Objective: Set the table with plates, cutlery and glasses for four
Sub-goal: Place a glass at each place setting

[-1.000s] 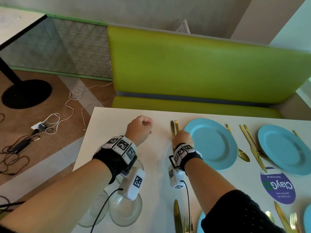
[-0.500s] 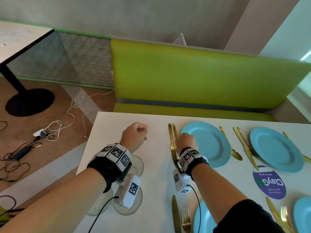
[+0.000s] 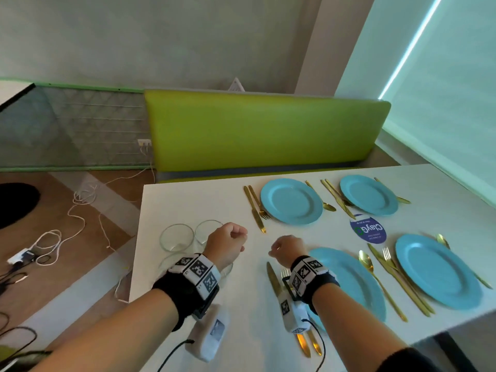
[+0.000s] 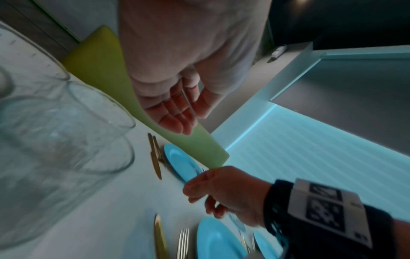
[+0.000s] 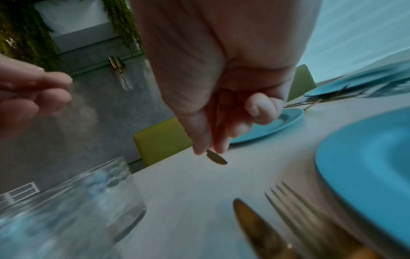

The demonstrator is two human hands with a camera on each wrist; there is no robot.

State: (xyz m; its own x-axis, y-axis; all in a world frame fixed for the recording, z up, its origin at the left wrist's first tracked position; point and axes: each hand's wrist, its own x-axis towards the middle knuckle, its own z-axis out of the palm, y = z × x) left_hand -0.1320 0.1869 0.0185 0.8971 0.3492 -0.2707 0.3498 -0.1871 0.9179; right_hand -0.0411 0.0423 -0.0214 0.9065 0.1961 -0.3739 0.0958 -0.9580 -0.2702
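Four blue plates lie on the white table: far left, far right, near left, near right. Gold cutlery flanks each; a knife and fork lie left of the far left plate. Several empty glasses stand grouped near the table's left edge. My left hand hovers as a fist just right of the glasses and holds nothing. My right hand, fingers hanging loosely, is empty above the near knife and apart from the far knife's tip.
A green bench runs along the table's far side. A round purple sticker lies between the plates. Cables trail over the floor to the left, beyond the table's left edge. A window blind is at the right.
My right hand has left the knife and fork beside the far left plate and drawn back towards me. The left fist has also pulled back to the glasses. The head view lifted.
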